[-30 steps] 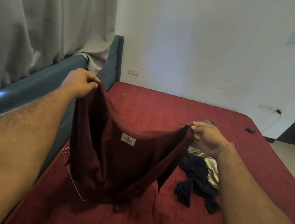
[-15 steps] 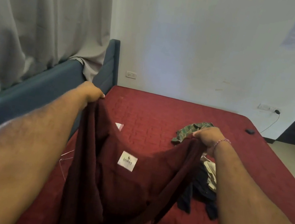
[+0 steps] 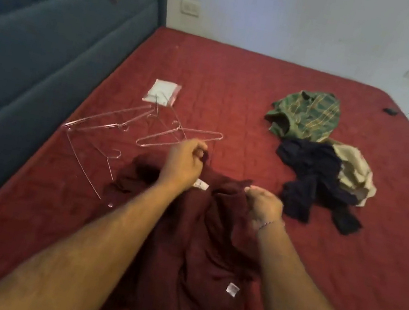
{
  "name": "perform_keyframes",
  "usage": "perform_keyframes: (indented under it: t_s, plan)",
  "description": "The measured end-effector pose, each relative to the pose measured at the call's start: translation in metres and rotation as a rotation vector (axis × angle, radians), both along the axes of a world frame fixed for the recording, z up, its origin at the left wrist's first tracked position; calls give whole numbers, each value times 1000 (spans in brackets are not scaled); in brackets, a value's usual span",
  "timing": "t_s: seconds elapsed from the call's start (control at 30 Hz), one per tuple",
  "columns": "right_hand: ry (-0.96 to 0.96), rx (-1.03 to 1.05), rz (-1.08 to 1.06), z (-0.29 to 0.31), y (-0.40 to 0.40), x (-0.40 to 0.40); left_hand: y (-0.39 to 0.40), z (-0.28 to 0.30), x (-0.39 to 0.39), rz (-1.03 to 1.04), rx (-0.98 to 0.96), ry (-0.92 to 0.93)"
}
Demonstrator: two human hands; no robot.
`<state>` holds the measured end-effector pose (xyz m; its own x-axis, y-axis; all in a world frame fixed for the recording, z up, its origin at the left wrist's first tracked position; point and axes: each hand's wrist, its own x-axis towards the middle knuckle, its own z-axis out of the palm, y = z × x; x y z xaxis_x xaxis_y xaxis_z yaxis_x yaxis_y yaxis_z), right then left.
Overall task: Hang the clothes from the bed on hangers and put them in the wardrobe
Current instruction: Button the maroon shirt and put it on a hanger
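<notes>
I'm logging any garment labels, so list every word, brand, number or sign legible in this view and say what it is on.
No text here can be read.
White neck label on the maroon knit garment, beside the left hand: print too blurred.
White side tag lower on the same garment: too small and blurred.
Clear plastic packet with white contents on the red bedspread: no print visible.
White wall socket plate: no marking legible.

Dim, even indoor light; soft shadows under the clothes on the bed (image 3: pixel 238 79). Slight motion blur throughout; wide-angle bending at the edges.
</notes>
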<state>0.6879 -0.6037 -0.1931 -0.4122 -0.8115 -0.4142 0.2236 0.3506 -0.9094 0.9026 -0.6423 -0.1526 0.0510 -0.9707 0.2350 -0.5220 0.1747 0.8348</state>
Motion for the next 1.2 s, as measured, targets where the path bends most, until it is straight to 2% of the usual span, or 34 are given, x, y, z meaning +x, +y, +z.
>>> perform_keyframes:
  t_s: [0.07, 0.1, 0.17, 0.23, 0.3, 0.37, 0.43, 0.53, 0.7, 0.77, 0.83, 0.87, 0.97, 1.03, 1.13, 1.2]
  plan:
    - [-79, -59, -2, -94, 20, 18, 22, -109, -8, -64, -52, -83]
    - [-56, -93, 26, -135, 30, 25, 32, -162, -8, -93, -71, -118]
    - [58, -174, 96, -175, 43, 28, 48, -224, -3, -111, -163, -158]
    - [132, -282, 120, -195, 46, 24, 56, -255, -1, -98, -329, -161]
    - [113, -337, 106, -198, 43, 22, 54, -252, 0, -38, -442, -141]
    - [17, -328, 132, -192, 48, 26, 64, -236, 2, 8, -443, -138]
    - [-69, -307, 128, -182, 60, 31, 76, -233, 5, -21, -313, -216]
    - [-96, -338, 66, -175, 75, 33, 83, -232, 6, -47, -79, -413]
    - [-253, -405, -21, -177, 71, 33, 62, -211, -8, -77, 49, -721]
    - [-294, -408, -65, -181, 70, 31, 57, -210, -10, -63, 98, -736]
    - [-326, -393, -127, -177, 68, 29, 50, -210, -5, -47, 169, -579]
    - [-323, -383, -151, -170, 65, 27, 45, -206, -1, -61, 214, -421]
    - [-333, -391, -181, -145, 39, 22, 33, -180, 3, -45, 344, 217]
    - [-433, -404, -169, -120, 9, 24, 18, -151, 1, 28, 349, 529]
    - [-576, -470, -138, -85, -22, 34, -4, -118, -4, 134, 227, 739]
    - [-508, -512, -79, -85, -24, 42, -1, -118, -10, 205, 88, 726]
